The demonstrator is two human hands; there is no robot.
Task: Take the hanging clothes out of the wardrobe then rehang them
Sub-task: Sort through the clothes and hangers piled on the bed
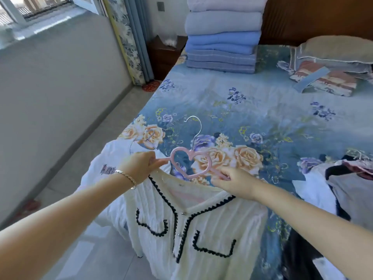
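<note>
A white ribbed cardigan (201, 225) with black scalloped trim lies over the near edge of the bed (262, 110). Above its neckline is a pink hanger (189, 161) with a heart-shaped middle and a silver hook. My left hand (139, 165) grips the hanger's left arm. My right hand (234, 181) pinches its right arm at the cardigan's collar. Under the cardigan, to the left, lies a white garment (107, 164) with purple lettering and a thin wire hanger hook showing.
A tall stack of folded blue and grey blankets (222, 37) stands at the head of the bed. A pillow (339, 49) lies far right. More clothes (347, 188), dark and grey, are piled at the right edge. Tiled floor (80, 178) and curtains are to the left.
</note>
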